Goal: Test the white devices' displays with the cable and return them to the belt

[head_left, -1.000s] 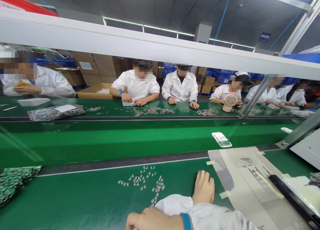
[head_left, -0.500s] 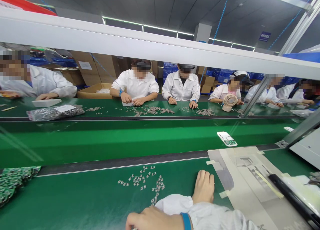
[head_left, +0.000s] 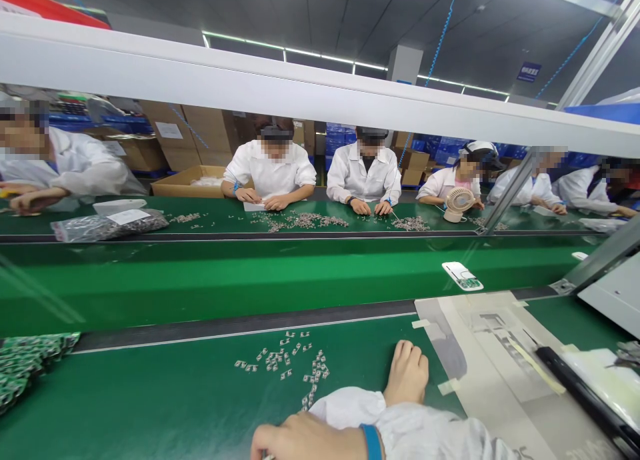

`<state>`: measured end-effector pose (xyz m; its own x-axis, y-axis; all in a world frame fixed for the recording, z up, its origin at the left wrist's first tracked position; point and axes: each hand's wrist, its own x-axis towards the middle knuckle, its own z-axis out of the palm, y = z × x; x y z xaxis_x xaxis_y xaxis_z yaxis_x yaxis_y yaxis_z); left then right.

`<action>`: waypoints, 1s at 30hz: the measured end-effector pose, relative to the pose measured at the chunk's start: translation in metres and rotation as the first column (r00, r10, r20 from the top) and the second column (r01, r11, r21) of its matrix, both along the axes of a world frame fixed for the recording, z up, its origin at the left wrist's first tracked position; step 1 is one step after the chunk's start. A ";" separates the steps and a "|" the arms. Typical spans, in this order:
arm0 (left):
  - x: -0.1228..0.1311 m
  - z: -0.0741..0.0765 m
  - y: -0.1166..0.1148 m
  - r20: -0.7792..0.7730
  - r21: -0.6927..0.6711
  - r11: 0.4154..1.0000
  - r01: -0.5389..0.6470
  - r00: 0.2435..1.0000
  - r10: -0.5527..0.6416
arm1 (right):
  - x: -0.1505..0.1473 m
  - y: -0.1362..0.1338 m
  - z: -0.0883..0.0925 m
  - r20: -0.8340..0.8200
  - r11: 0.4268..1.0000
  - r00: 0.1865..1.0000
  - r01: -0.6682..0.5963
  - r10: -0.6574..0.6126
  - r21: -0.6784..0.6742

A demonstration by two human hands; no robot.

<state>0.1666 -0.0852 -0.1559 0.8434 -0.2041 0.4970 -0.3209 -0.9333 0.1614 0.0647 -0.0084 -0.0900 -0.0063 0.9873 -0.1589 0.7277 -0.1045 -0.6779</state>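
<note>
My left hand [head_left: 407, 373] rests on the green bench to the right, its fingers curled down with the tips hidden. Its white sleeve passes behind my right hand [head_left: 310, 439], so my forearms cross. A blue band [head_left: 371, 441] circles my right wrist. That hand lies low in view with bent fingers, and a small shiny bit shows at its lower edge, too little to name. Between the hands and the bench's far edge lie several small metal pieces [head_left: 277, 360], some in a line running down to my left sleeve.
Green circuit boards [head_left: 30, 367] are heaped at left. A taped cardboard sheet [head_left: 480, 353] and a black pen-like tool [head_left: 575, 393] lie at right. Beyond runs a green conveyor [head_left: 200, 273] carrying a white casing [head_left: 463, 275]. Co-workers sit opposite, below a white beam [head_left: 300, 87].
The white casing has shifted a little right on the conveyor. Opposite, the far-left co-worker's hands and white tray have moved, and another co-worker's hands have come together. My hands stay still.
</note>
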 end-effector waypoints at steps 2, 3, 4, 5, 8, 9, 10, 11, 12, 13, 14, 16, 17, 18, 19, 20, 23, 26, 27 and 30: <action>-0.001 0.001 -0.001 0.017 -0.005 1.000 -0.009 1.000 0.009 | 0.001 0.000 0.000 0.008 1.000 1.000 -0.003 0.003 -0.003; -0.002 0.002 -0.001 0.025 -0.011 1.000 -0.016 1.000 0.016 | 0.001 0.000 0.000 0.013 1.000 1.000 -0.004 0.004 -0.005; -0.003 0.003 -0.002 0.032 -0.018 1.000 -0.024 0.999 0.024 | 0.001 0.000 0.000 0.016 1.000 1.000 -0.004 0.004 -0.006; -0.004 0.004 -0.002 0.039 -0.025 0.999 -0.032 0.999 0.033 | 0.001 0.000 0.000 0.016 1.000 1.000 -0.005 0.006 -0.007; -0.005 0.007 -0.004 0.052 -0.040 0.999 -0.035 0.998 0.037 | 0.002 -0.001 -0.001 0.022 1.000 1.000 0.006 -0.006 0.000; -0.005 0.007 -0.004 0.055 -0.040 0.999 -0.029 0.998 0.031 | 0.001 -0.001 -0.001 0.023 1.000 1.000 0.011 -0.011 0.003; -0.005 0.008 -0.004 0.058 -0.038 0.999 -0.021 0.998 0.023 | 0.001 -0.001 -0.001 0.023 1.000 1.000 0.012 -0.012 0.005; -0.005 0.008 -0.003 0.059 -0.035 0.999 -0.014 0.998 0.016 | 0.001 -0.002 0.000 0.024 1.000 1.000 0.014 -0.015 0.006; -0.005 0.007 -0.003 0.060 -0.032 0.999 -0.011 0.998 0.012 | 0.000 -0.002 0.000 0.025 1.000 1.000 0.016 -0.016 0.007; -0.005 0.007 -0.003 0.059 -0.029 1.000 -0.009 0.998 0.011 | 0.000 -0.002 0.001 0.025 1.000 1.000 0.016 -0.016 0.007; -0.005 0.007 -0.003 0.059 -0.026 1.000 -0.009 0.998 0.010 | -0.001 -0.002 0.001 0.025 1.000 1.000 0.015 -0.016 0.008; -0.005 0.006 -0.002 0.056 -0.019 1.000 -0.007 0.998 0.008 | -0.001 -0.003 0.002 0.028 1.000 0.999 0.016 -0.016 0.010; -0.005 0.005 -0.002 0.056 -0.016 1.000 -0.006 0.998 0.007 | -0.001 -0.003 0.002 0.030 1.000 0.999 0.015 -0.015 0.011; -0.005 0.005 -0.002 0.055 -0.014 1.000 -0.007 0.998 0.008 | -0.001 -0.003 0.002 0.030 1.000 0.999 0.012 -0.012 0.010; -0.005 0.005 -0.002 0.055 -0.012 1.000 -0.008 0.998 0.009 | 0.000 -0.002 0.002 0.029 1.000 1.000 0.010 -0.010 0.008; -0.005 0.004 -0.002 0.055 -0.011 1.000 -0.010 0.998 0.011 | 0.000 -0.002 0.002 0.030 1.000 1.000 0.007 -0.007 0.007; -0.005 0.004 -0.002 0.059 -0.017 0.999 -0.028 0.998 0.029 | 0.001 -0.001 0.001 0.032 1.000 0.999 -0.005 0.005 0.001; -0.006 0.004 -0.003 0.063 -0.039 0.997 -0.066 0.996 0.068 | 0.001 -0.001 -0.001 0.039 1.000 0.999 -0.016 0.016 -0.003; -0.006 0.004 -0.004 0.063 -0.047 0.996 -0.077 0.995 0.080 | 0.001 -0.001 -0.001 0.039 1.000 0.999 -0.017 0.017 -0.004; -0.006 0.004 -0.004 0.068 -0.062 0.994 -0.093 0.993 0.097 | 0.000 -0.001 -0.001 0.040 1.000 0.999 -0.013 0.014 -0.006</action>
<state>0.1608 -0.0896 -0.1517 0.8200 -0.0940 0.5646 -0.2441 -0.9497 0.1964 0.0650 -0.0093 -0.0913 -0.0130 0.9862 -0.1652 0.7558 -0.0985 -0.6474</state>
